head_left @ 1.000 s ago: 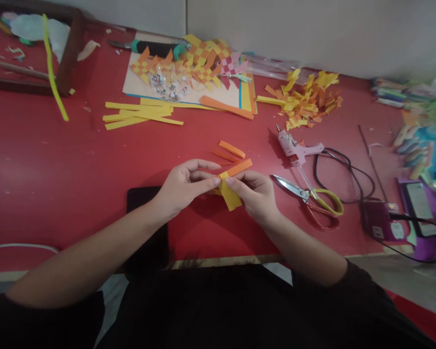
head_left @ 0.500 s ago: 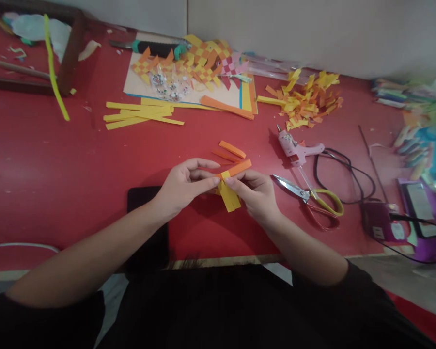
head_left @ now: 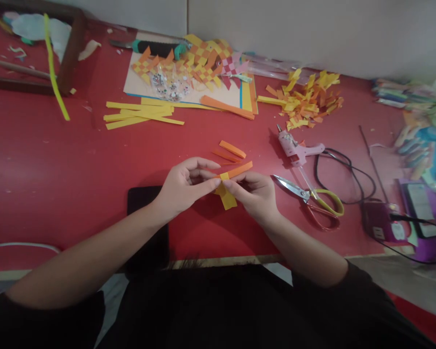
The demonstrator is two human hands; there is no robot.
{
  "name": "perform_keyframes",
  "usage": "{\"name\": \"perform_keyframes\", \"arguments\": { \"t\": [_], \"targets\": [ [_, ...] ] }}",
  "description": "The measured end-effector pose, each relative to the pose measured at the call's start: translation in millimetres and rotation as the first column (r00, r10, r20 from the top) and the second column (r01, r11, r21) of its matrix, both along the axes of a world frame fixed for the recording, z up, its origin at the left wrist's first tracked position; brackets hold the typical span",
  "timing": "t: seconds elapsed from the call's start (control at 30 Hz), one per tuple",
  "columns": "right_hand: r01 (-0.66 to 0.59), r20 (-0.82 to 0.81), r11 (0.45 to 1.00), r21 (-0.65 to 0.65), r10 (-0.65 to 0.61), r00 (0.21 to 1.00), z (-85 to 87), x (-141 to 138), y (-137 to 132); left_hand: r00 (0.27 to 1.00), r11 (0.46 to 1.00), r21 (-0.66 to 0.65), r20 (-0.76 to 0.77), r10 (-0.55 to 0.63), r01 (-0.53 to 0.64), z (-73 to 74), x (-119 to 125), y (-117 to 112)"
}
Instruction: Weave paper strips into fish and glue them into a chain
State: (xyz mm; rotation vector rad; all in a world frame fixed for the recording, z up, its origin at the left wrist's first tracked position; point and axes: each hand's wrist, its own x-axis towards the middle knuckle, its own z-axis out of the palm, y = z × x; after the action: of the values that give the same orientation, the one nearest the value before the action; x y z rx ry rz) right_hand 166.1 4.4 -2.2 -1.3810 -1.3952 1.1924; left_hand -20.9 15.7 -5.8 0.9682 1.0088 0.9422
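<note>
Between both hands is an orange paper strip with a yellow paper strip looped over it, its tail hanging down. My left hand pinches the left end of the strips between thumb and fingers. From the right, my right hand grips them, its thumb on the yellow fold. The fingers cover part of the fold. Just beyond the hands, loose orange strips lie on the red table.
Scissors and a pink glue gun with a black cord lie to the right. Behind are yellow strips, woven paper fish and a pile of scraps. A black phone-like slab rests under my left forearm.
The hanging yellow tail has shifted slightly left and looks narrower. Both hands keep their pinch in nearly the same place.
</note>
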Motion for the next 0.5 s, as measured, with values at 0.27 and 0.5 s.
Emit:
{"name": "perform_keyframes", "arguments": {
  "t": [0.27,0.5],
  "targets": [
    [0.001,-0.008,0.999,0.036,-0.001,1.000,-0.5,-0.2,-1.4,0.999,0.998,0.054,-0.043,0.015,-0.012,1.0,0.3,-1.8],
    [-0.003,-0.035,0.998,0.063,0.006,0.999,0.2,0.7,-1.9,0.997,0.991,0.136,-0.067,0.026,-0.016,4.9,-0.9,-4.8]
  ]
}}
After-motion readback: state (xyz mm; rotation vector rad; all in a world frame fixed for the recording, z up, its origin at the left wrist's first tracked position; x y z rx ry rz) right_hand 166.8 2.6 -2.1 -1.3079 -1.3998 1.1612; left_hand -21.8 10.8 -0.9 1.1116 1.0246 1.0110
